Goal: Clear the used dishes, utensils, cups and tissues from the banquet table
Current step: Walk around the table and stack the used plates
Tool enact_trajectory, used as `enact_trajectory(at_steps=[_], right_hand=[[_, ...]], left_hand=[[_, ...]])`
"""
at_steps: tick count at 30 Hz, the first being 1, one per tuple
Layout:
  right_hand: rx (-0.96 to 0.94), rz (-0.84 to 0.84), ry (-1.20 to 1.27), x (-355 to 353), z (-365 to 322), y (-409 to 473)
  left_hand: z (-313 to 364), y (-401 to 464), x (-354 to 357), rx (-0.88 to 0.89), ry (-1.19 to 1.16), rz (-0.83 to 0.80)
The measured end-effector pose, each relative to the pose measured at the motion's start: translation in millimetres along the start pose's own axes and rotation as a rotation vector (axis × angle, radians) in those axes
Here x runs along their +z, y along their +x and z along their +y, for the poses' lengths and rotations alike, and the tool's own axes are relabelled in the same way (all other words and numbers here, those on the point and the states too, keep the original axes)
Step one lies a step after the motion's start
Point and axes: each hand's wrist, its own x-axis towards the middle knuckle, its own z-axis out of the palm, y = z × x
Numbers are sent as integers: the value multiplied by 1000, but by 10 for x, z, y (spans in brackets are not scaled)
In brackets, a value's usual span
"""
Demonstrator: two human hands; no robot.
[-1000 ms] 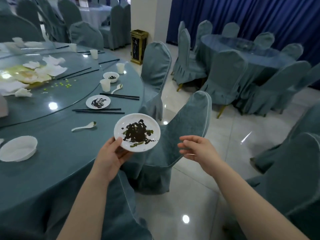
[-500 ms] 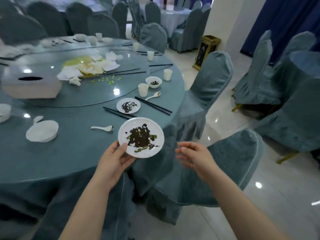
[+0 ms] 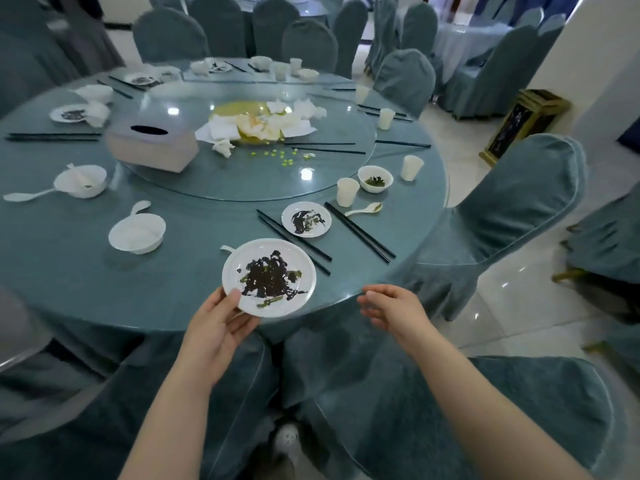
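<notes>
L hand point(image 3: 221, 323) grips dirty plate point(image 3: 269, 277); R hand point(image 3: 394, 311) loose, empty.

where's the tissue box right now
In the head view, the tissue box stands on the left part of the glass turntable, beside the pile of used tissues.

banquet hall, round tbls point(image 3: 69, 271), covered chairs point(image 3: 512, 216)

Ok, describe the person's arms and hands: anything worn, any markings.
Both forearms are bare as far as the frame shows, with no sleeve edge visible. The left hand and right hand are bare too: no gloves, rings, watch or bracelet, and no markings visible.
</notes>
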Motion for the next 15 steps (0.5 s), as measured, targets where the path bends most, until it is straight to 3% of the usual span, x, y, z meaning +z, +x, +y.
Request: enact_trajectory(at_steps=[15], right_hand=[[110,18,-197,587,-571,2104]], left_hand=[[472,1395,-81,5,61,102]])
